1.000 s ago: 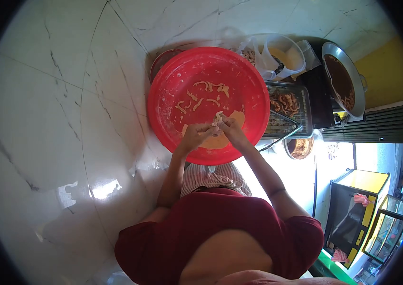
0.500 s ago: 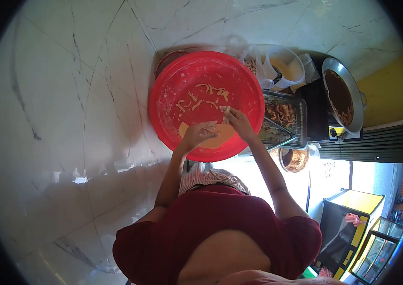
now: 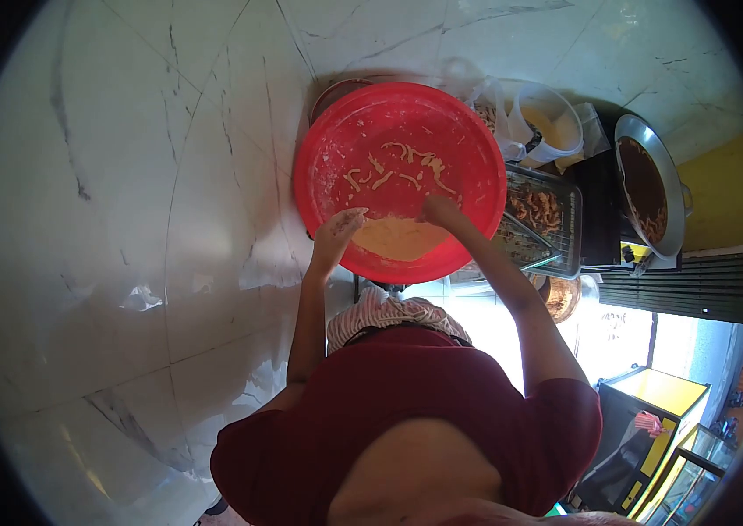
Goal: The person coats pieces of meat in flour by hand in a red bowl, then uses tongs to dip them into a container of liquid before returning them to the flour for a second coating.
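Note:
A wide red basin point(image 3: 323, 140) holds a heap of pale yellow flour point(image 3: 398, 238) on its near side. Several pale coated strips point(image 3: 380, 178) lie scattered on the basin floor beyond the flour. My left hand point(image 3: 338, 232), dusted with flour, is over the basin's near left rim, its fingers stretched out and holding nothing. My right hand point(image 3: 442, 212) is low at the right edge of the flour, just below the nearest strips. Its fingers are curled downward, and what they hold, if anything, is hidden.
Right of the basin is a tray with a rack of browned fried pieces point(image 3: 536, 210). Behind it stands a white bucket of yellowish liquid point(image 3: 555, 127). Farther right, a large pan of dark oil point(image 3: 647, 188) has pieces frying. A marbled wall point(image 3: 126, 175) is at left.
My left hand has drawn left, away from the flour to the rim. My right hand has lowered and curled. More strips now lie at the right of the group. The view has shifted slightly.

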Motion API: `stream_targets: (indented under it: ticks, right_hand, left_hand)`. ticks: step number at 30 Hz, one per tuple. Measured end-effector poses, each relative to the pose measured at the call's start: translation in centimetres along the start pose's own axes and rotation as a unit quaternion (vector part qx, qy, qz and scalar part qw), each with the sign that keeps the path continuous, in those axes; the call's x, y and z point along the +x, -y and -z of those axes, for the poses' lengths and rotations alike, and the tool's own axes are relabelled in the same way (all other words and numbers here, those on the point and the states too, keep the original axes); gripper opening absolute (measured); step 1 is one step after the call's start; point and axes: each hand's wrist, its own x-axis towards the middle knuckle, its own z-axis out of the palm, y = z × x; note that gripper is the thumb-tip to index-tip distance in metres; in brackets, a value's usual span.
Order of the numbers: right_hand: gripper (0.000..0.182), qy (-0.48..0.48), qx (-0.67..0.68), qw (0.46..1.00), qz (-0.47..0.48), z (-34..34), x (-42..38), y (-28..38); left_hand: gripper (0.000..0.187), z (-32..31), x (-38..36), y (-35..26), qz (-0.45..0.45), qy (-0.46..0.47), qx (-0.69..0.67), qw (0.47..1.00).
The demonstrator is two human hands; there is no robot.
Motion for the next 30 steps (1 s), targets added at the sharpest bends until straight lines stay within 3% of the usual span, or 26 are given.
stream_targets:
  ticks: [2, 5, 8, 11, 14, 17, 20, 23, 26, 29, 30]
  right_hand:
    - [0.033, 0.002, -0.093, 0.989, 0.115, -2.9, 1.1, -0.2]
    - [0.031, -0.023, -0.083, 0.987, 0.135, -5.7, 2.2, -0.8]
    - [0.034, 0.030, -0.172, 0.973, 0.148, -5.8, 1.8, 0.4]
    - [0.043, 0.098, -0.184, 0.975, 0.079, -5.7, 2.1, 1.6]
    - [0.045, 0.106, -0.097, 0.984, 0.104, -5.3, 2.1, 1.6]
    - [0.044, 0.029, -0.067, 0.997, 0.040, -4.7, 2.1, 0.7]
    - [0.048, 0.021, -0.177, 0.983, -0.034, -4.2, 1.8, -1.2]
    - [0.048, 0.038, -0.228, 0.973, 0.005, -3.1, -1.1, 0.2]
    - [0.046, 0.108, -0.141, 0.982, 0.058, -8.0, 2.8, -1.8]
    - [0.037, 0.119, -0.041, 0.982, 0.140, -8.7, 5.2, -2.2]
    - [0.038, 0.102, -0.038, 0.988, 0.108, -7.8, 4.9, -1.9]
  left_hand:
    - [0.032, 0.1, 0.0, 0.0, 0.003, 0.007, -0.007, 1.000]
    - [0.032, 0.3, 0.0, 0.1, 0.010, 0.010, -0.006, 1.000]
    - [0.032, 0.5, 0.0, -0.1, 0.015, 0.010, -0.007, 1.000]
    - [0.034, 0.5, -0.1, 0.0, 0.010, 0.008, -0.010, 1.000]
    - [0.033, 0.5, -0.2, -0.3, 0.018, 0.013, -0.009, 1.000]
    - [0.033, 0.7, -0.1, -0.3, 0.025, 0.018, -0.002, 1.000]
    - [0.034, 0.8, 0.0, -0.4, 0.022, 0.031, 0.004, 0.999]
    - [0.034, 0.6, 0.1, -0.3, 0.007, 0.042, 0.012, 0.999]
    - [0.033, 0.4, 0.3, -0.3, -0.001, 0.047, 0.014, 0.999]
    - [0.032, 0.4, 0.4, -0.1, -0.003, 0.047, 0.017, 0.999]
    - [0.032, 0.5, 0.4, 0.0, -0.004, 0.046, 0.019, 0.999]
